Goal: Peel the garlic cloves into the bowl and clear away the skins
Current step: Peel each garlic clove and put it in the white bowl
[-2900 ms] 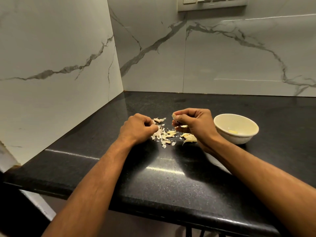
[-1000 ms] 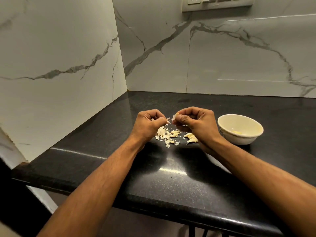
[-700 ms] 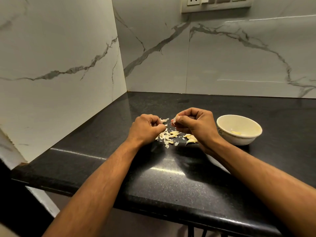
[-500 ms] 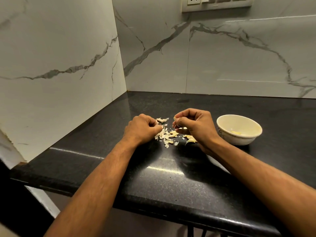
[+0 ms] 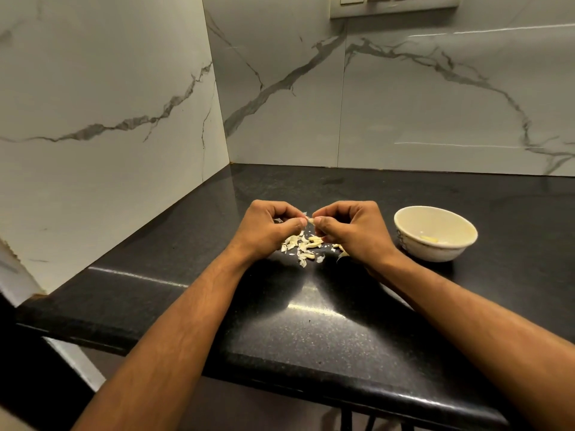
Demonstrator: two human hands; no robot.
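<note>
My left hand (image 5: 267,230) and my right hand (image 5: 354,231) meet fingertip to fingertip above the black counter (image 5: 311,321). Between them they pinch a small pale garlic clove (image 5: 310,220); most of it is hidden by the fingers. Below the hands lies a scatter of pale garlic skins and cloves (image 5: 303,245). A cream bowl (image 5: 435,233) stands just right of my right hand, with a peeled clove piece (image 5: 429,239) inside it.
Marble walls close the counter at the left and back, forming a corner. A switch panel (image 5: 392,4) sits high on the back wall. The counter's front edge runs close below my forearms.
My left hand, lowered onto the skins half a second ago, has lifted back up and met my right hand at the clove. The bowl has not moved.
</note>
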